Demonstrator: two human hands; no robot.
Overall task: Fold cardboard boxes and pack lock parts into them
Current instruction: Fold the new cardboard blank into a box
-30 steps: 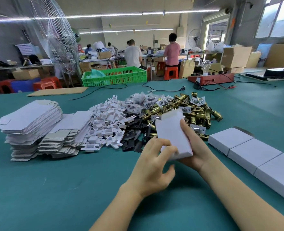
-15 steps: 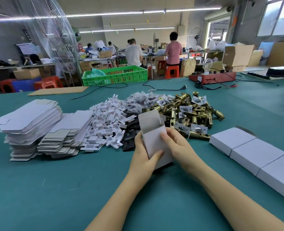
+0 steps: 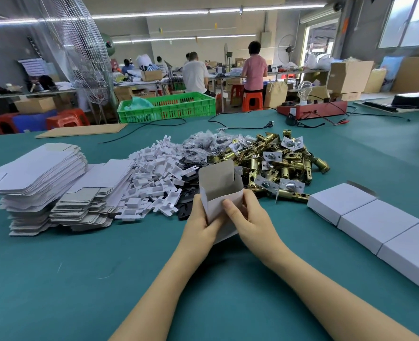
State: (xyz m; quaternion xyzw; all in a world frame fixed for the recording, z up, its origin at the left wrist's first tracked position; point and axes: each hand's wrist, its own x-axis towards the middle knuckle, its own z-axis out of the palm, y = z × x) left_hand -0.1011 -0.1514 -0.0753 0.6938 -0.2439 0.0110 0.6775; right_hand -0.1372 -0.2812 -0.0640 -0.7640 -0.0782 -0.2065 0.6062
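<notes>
Two hands (image 3: 228, 217) gripping open-topped box (image 3: 219, 193), teal table (image 3: 80, 279) around

A wide table (image 3: 56, 279) covered in teal felt is being used as a work surface. Lying on it are stacks of flat white box blanks (image 3: 35, 178), piled white plastic pieces (image 3: 154, 175), heaped brass latches (image 3: 277, 163), three closed white boxes (image 3: 380, 225), and black cables (image 3: 238, 124).

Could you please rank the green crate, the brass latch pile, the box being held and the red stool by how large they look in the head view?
1. Brass latch pile
2. Green crate
3. Held box
4. Red stool

The pile and the held box lie nearer the camera, so this reflects apparent size only.
</notes>
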